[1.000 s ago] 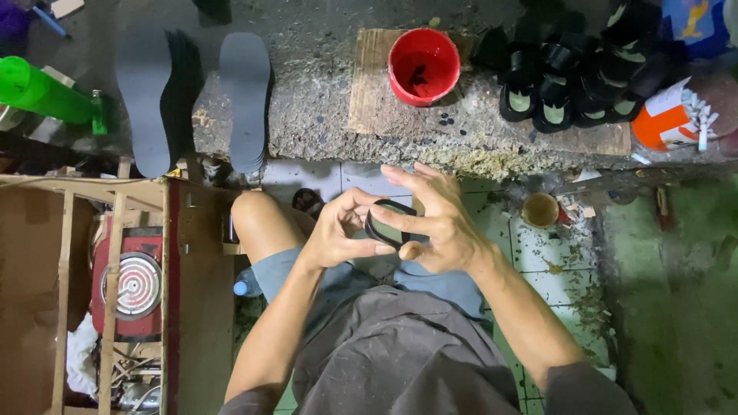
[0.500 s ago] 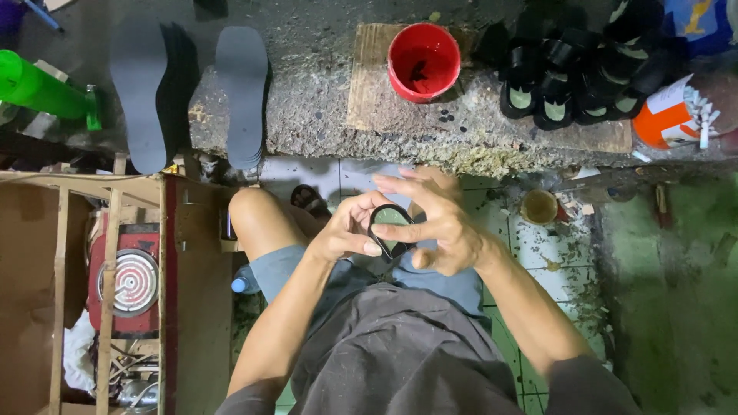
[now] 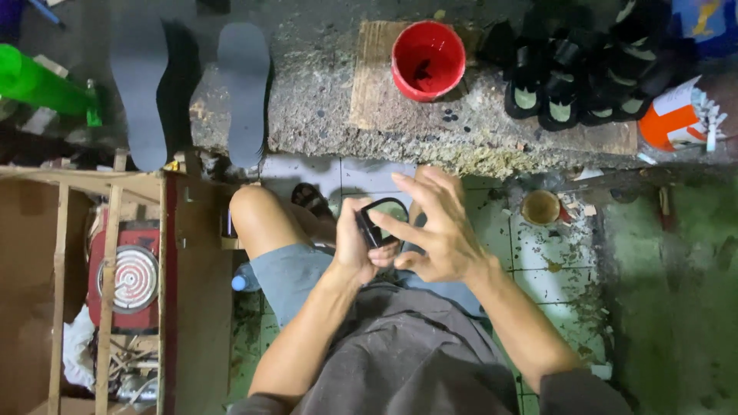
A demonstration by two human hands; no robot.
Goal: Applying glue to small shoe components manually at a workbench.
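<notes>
Concrete makes up the far part of the scene: a rough grey ledge (image 3: pixel 323 115), pitted and crumbling along its near edge, runs left to right. Below it, near the person, lies a floor of pale tiles (image 3: pixel 553 246), stained green and littered with scraps. On the left stands a wooden frame (image 3: pixel 108 253) with a red round-faced appliance (image 3: pixel 123 277) inside. Two long dark sole sheets (image 3: pixel 138 84) lie on the ledge at far left, beside a green bottle (image 3: pixel 38 81). A flat board (image 3: pixel 369 84) on the ledge carries a red bucket (image 3: pixel 427 60); to its right sits a heap of black sandals (image 3: pixel 584 69), then an orange and white container (image 3: pixel 676 119). A small round tin (image 3: pixel 541 207) rests on the tiles to the right. Over the lap, the left hand (image 3: pixel 357 246) is closed round a black sandal strap (image 3: pixel 382 219), gripping its left side, while the right hand (image 3: pixel 434 227) has its fingers spread, thumb and forefinger touching the strap's right edge
</notes>
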